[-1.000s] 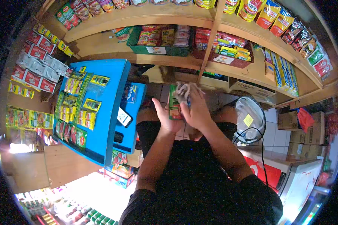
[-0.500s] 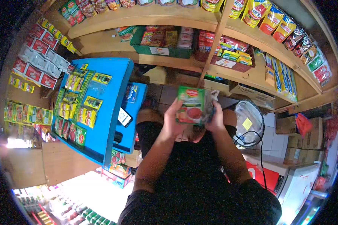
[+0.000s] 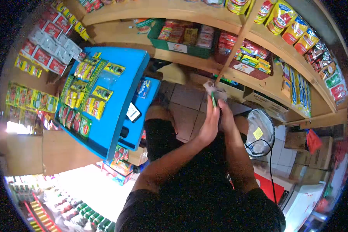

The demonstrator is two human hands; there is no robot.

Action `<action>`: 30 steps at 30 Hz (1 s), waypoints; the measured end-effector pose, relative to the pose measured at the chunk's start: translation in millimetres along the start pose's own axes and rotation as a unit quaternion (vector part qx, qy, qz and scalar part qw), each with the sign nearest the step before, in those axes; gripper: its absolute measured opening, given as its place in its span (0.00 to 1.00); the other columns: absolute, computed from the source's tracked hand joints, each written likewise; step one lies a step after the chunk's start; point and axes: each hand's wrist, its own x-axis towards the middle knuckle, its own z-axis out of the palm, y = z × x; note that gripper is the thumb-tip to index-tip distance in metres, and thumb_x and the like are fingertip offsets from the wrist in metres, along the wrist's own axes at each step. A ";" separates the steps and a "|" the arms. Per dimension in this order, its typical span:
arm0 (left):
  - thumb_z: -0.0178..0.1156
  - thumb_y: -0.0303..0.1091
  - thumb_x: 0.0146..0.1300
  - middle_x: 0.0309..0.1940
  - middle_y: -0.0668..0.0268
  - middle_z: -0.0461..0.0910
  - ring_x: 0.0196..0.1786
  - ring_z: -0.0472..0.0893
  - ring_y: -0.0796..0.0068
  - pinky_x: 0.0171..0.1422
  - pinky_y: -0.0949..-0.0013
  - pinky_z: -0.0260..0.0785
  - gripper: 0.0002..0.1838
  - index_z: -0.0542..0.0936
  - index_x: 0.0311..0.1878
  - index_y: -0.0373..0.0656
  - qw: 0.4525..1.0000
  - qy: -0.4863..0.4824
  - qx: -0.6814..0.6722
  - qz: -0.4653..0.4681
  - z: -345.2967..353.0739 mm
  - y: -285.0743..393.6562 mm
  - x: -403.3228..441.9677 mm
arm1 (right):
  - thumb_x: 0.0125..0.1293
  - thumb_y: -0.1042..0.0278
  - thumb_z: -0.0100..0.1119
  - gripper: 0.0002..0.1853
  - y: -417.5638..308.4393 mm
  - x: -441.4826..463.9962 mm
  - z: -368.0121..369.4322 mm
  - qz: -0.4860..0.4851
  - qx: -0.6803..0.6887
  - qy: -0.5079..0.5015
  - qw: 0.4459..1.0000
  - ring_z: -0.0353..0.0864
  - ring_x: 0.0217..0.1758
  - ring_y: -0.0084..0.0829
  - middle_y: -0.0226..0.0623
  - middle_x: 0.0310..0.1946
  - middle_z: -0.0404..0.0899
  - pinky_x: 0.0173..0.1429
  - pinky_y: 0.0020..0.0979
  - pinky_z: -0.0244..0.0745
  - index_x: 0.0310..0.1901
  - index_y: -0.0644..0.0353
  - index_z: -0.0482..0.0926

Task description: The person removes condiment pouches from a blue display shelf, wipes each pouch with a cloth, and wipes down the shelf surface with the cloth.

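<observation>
My two hands are raised in front of my lap, palms facing, with a green pouch [image 3: 214, 99] pressed between them. The pouch is seen edge-on, so its printed front is hidden. My left hand [image 3: 208, 127] lies along its left side, fingers pointing up and away. On the other side my right hand [image 3: 227, 119] is closed in against it. A crumpled, pale see-through plastic wrapper [image 3: 217, 91] sticks out above the fingertips. How much of it lies between the palms cannot be made out.
To the left stands a blue display board [image 3: 121, 81] hung with small sachets, a phone [image 3: 133, 112] on a blue ledge beside it. Wooden shelves [image 3: 174, 19] with pouches and baskets run ahead. A bin [image 3: 259, 133] lined with plastic and a black cable are at right.
The green pouch, its red sauce picture facing me before, has turned edge-on. My hands have come together around it and moved slightly right. The view has shifted a little.
</observation>
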 end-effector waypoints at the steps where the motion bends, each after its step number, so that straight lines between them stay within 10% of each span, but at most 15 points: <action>1: 0.41 0.52 0.74 0.68 0.53 0.55 0.71 0.56 0.61 0.74 0.65 0.49 0.35 0.51 0.72 0.34 0.994 0.032 -0.072 -0.076 0.1 14.9 4.1 | 0.74 0.52 0.43 0.25 -36.6 -11.8 16.1 -0.025 0.004 -0.009 1.000 0.74 0.57 0.27 0.31 0.55 0.76 0.65 0.29 0.65 0.60 0.65 0.73; 3: 0.40 0.62 0.73 0.62 0.54 0.72 0.65 0.71 0.62 0.70 0.65 0.61 0.38 0.64 0.69 0.35 0.946 0.092 -0.221 -0.219 -3.7 35.8 16.8 | 0.74 0.54 0.43 0.26 -65.1 -32.0 24.9 0.015 -0.028 -0.047 0.998 0.71 0.65 0.33 0.37 0.62 0.74 0.72 0.33 0.58 0.62 0.69 0.71; 4: 0.41 0.71 0.67 0.44 0.62 0.82 0.45 0.80 0.64 0.55 0.58 0.72 0.37 0.77 0.56 0.46 0.953 0.108 -0.220 -0.177 -13.1 26.4 29.1 | 0.73 0.54 0.44 0.26 -66.1 -42.2 20.3 0.041 -0.046 -0.056 0.997 0.72 0.64 0.34 0.37 0.62 0.74 0.72 0.34 0.60 0.62 0.68 0.71; 12: 0.45 0.60 0.71 0.46 0.64 0.81 0.49 0.79 0.69 0.55 0.60 0.71 0.27 0.77 0.54 0.47 0.887 0.042 -0.453 -0.082 -69.5 -4.3 48.7 | 0.68 0.52 0.51 0.30 -70.9 -40.7 -36.6 0.161 0.514 -0.002 0.842 0.72 0.65 0.43 0.43 0.62 0.72 0.70 0.44 0.65 0.66 0.63 0.66; 15: 0.46 0.57 0.70 0.47 0.63 0.81 0.52 0.79 0.67 0.58 0.58 0.71 0.26 0.76 0.54 0.45 0.889 0.020 -0.455 -0.050 -79.4 21.9 24.8 | 0.70 0.52 0.47 0.30 -68.7 -18.4 -57.9 0.096 0.576 -0.167 0.795 0.68 0.68 0.47 0.48 0.67 0.67 0.70 0.49 0.65 0.67 0.64 0.65; 18: 0.48 0.53 0.70 0.48 0.61 0.81 0.55 0.79 0.64 0.60 0.57 0.70 0.25 0.75 0.57 0.43 0.905 0.002 -0.424 -0.018 -97.2 63.9 -29.8 | 0.70 0.54 0.46 0.32 -60.1 -20.2 -90.7 0.045 0.513 -0.098 0.852 0.60 0.73 0.48 0.50 0.71 0.59 0.73 0.50 0.59 0.70 0.65 0.59; 21: 0.52 0.47 0.66 0.54 0.55 0.78 0.55 0.79 0.58 0.61 0.57 0.71 0.26 0.72 0.63 0.41 0.998 0.056 0.013 0.029 -159.3 69.5 -98.0 | 0.70 0.54 0.45 0.32 -30.9 -12.2 -146.0 -0.008 0.507 -0.087 0.858 0.59 0.73 0.50 0.49 0.71 0.60 0.75 0.53 0.54 0.71 0.64 0.59; 24: 0.57 0.45 0.62 0.59 0.54 0.75 0.57 0.78 0.55 0.61 0.58 0.72 0.31 0.69 0.65 0.40 0.904 0.129 -0.407 -0.019 -197.3 62.4 -162.6 | 0.69 0.54 0.45 0.32 -39.6 -13.7 -142.6 0.013 0.474 0.063 0.878 0.59 0.73 0.50 0.48 0.71 0.60 0.75 0.52 0.54 0.70 0.63 0.61; 30: 0.56 0.40 0.60 0.56 0.57 0.77 0.57 0.77 0.60 0.60 0.62 0.70 0.26 0.71 0.61 0.43 0.915 0.388 -0.107 -0.029 -337.0 -32.1 -281.6 | 0.68 0.54 0.47 0.31 -31.6 2.6 -130.8 0.048 0.435 0.184 0.880 0.62 0.72 0.49 0.46 0.70 0.62 0.73 0.49 0.58 0.70 0.62 0.63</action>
